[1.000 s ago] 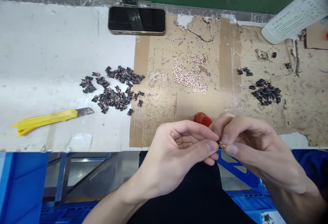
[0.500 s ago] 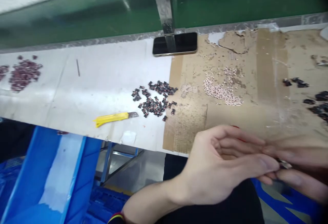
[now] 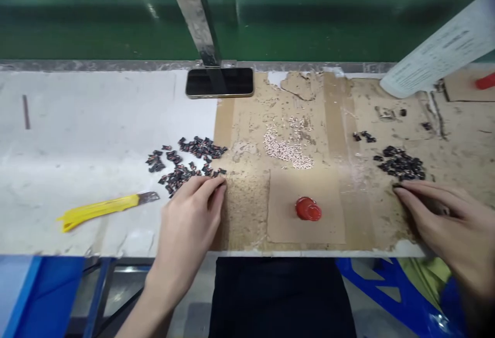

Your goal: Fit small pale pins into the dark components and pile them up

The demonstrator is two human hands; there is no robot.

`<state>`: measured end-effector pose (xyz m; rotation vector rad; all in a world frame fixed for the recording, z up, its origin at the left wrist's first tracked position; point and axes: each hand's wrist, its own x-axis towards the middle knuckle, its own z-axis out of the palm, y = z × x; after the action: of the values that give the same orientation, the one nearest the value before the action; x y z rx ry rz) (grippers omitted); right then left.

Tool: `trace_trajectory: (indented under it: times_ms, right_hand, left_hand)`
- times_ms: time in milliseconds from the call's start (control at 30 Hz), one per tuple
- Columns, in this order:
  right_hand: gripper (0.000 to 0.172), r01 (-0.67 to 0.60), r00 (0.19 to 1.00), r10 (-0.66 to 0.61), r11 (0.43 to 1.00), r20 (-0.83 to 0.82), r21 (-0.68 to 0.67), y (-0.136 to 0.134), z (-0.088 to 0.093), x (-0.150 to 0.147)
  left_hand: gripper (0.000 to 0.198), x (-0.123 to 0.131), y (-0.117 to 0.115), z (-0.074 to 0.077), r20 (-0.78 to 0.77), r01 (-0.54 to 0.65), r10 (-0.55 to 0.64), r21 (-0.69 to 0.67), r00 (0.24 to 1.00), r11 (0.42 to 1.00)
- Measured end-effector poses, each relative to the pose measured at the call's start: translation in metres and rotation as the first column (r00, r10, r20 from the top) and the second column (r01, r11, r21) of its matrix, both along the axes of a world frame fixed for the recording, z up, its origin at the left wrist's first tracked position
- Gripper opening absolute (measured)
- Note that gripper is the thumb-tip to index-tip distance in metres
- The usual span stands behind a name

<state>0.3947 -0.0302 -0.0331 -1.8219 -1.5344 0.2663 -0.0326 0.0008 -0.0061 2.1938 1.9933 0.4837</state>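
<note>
My left hand point(image 3: 191, 219) is at the near edge of a pile of small black parts with copper-coloured bits point(image 3: 201, 147). Its thumb and fingertips are pinched together; what lies between them is hidden. Over at the right, my right hand point(image 3: 448, 214) pinches a small black piece point(image 3: 396, 185) between thumb and forefinger. That piece is at the front edge of a second heap of plain black pieces point(image 3: 400, 163). Between the hands, a red round cap-like thing point(image 3: 307, 208) rests on a square of cardboard point(image 3: 282, 230). Tiny pale pinkish pieces point(image 3: 288, 151) are scattered behind it.
A yellow utility knife point(image 3: 100, 212) with its blade out lies at the left. A phone point(image 3: 219, 82) sits at the back against a metal post point(image 3: 195, 16). At the back right stands a tilted white cylinder with print point(image 3: 441, 44). Blue crates are below the table edge.
My hands were together at the lower right, around a small piece. They have parted, left hand to the left pile, right hand to the right heap. The view has turned right and levelled.
</note>
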Motion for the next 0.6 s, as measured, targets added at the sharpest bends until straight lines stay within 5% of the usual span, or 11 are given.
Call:
trace_trajectory:
  times_ms: [67, 167, 400, 600]
  right_hand:
    - [0.035, -0.019, 0.98, -0.005, 0.993, 0.196, 0.117, 0.009, 0.006, -0.005]
    - [0.033, -0.221, 0.948, 0.171, 0.96, 0.268, 0.172, 0.031, 0.017, -0.034]
    - [0.028, -0.531, 0.772, 0.561, 0.827, 0.297, -0.184, 0.095, 0.027, -0.133]
    - [0.026, -0.531, 0.76, 0.574, 0.819, 0.306, -0.218, 0.108, 0.024, -0.153]
  left_hand:
    - [0.018, -0.001, 0.001, 0.0, -0.016, 0.037, -0.037, 0.006, 0.999, 0.999]
    - [0.021, 0.0, 0.004, 0.002, -0.026, 0.074, -0.075, -0.04, 0.997, 0.996]
    - [0.026, 0.002, 0.008, 0.004, -0.061, 0.064, -0.067, -0.056, 0.996, 0.996]
    - [0.009, 0.005, -0.004, 0.013, 0.304, -0.025, 0.036, -0.04, 0.952, 0.999]
